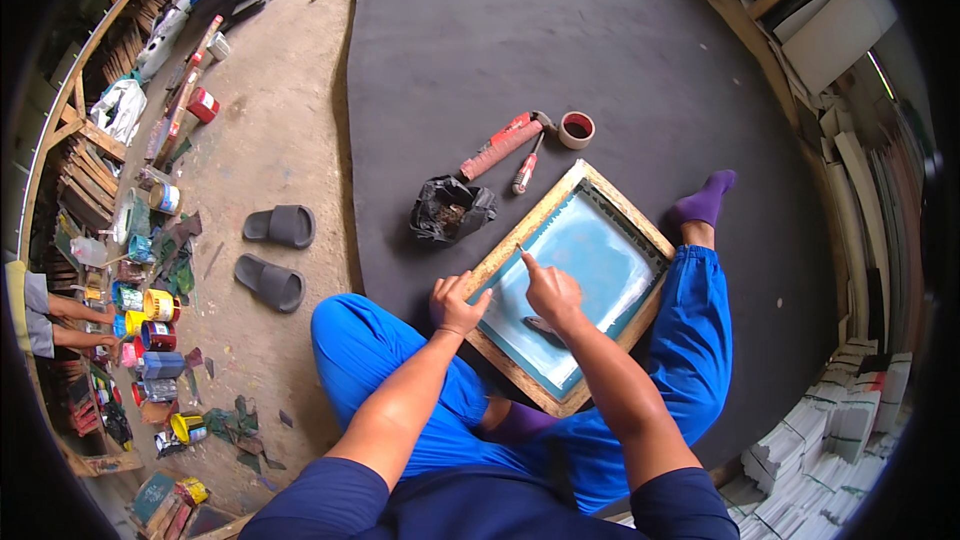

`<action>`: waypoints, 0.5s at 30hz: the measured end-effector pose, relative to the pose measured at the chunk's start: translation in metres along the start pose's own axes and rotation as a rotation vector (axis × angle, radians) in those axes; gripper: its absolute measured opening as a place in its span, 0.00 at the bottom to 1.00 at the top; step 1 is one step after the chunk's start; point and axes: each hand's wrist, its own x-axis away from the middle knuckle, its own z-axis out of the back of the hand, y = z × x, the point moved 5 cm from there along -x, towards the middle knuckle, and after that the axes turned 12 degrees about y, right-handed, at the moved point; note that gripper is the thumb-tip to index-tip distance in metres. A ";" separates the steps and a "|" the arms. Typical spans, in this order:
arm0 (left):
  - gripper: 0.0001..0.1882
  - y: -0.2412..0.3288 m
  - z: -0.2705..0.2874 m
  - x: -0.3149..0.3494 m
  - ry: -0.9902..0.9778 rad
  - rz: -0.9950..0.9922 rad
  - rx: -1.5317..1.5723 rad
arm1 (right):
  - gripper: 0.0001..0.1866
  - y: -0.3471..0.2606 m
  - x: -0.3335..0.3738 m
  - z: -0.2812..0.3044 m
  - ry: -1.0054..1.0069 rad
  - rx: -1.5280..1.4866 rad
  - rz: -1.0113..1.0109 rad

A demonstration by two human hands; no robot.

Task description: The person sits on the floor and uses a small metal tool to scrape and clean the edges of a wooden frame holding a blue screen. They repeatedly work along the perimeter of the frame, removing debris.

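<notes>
A wooden screen-printing frame (pixel 517 238) with pale blue mesh (pixel 585 250) lies tilted across my lap and the dark mat. My left hand (pixel 458 306) grips its left rail, with the thumb toward the mesh. Over the mesh is my right hand (pixel 553 292), its index finger stretched to the inner edge of that rail and its other fingers curled. A grey, metal-looking tool (pixel 543 328) sticks out beneath this hand; its kind is unclear, but it seems held in the palm. What the fingertip touches is too small to tell.
Beyond the frame lie a red-handled hammer (pixel 502 146), a screwdriver (pixel 527 166), a tape roll (pixel 577 130) and a black plastic bag (pixel 452 210) with small bits. Slippers (pixel 275 255) sit left of the mat. Another person's hands (pixel 98 328) are among paint cans (pixel 160 305).
</notes>
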 end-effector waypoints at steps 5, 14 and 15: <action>0.26 -0.001 0.000 0.003 -0.028 0.066 -0.002 | 0.26 0.000 -0.001 0.008 0.012 -0.171 -0.055; 0.24 -0.003 0.001 0.003 0.003 0.049 -0.001 | 0.22 0.000 0.005 0.002 0.039 -0.222 -0.151; 0.24 -0.004 0.001 0.003 0.000 0.051 -0.005 | 0.22 -0.001 0.004 0.004 0.031 -0.215 -0.147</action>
